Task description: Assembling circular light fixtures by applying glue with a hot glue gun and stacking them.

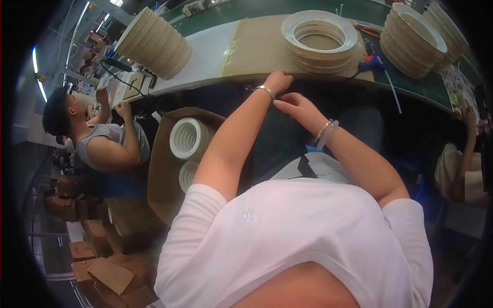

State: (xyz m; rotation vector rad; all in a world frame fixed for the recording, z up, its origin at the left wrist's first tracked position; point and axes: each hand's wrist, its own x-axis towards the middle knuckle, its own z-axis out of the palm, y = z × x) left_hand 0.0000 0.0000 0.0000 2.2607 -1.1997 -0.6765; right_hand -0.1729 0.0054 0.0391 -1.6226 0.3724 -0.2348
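My left hand (279, 82), a silver bangle at its wrist, is at the table's front edge with its fingers curled closed. Whatever is inside that grip, if anything, is hidden. Just below and to the right, my right hand (302, 109) hangs over the dark gap before the table. Its thumb points left, apart from the fingers, and no object shows in it. Beyond both hands, on a brown cardboard sheet (257, 49), sits a short stack of white-and-beige rings (321, 51). Neither hand touches that stack.
Taller ring stacks stand at the table's left (154, 43) and right (411, 43). A blue glue gun (372, 63) and orange-handled pliers (368, 31) lie between. A cardboard box (167, 154) with white rings (189, 137) is at my left. People work on both sides.
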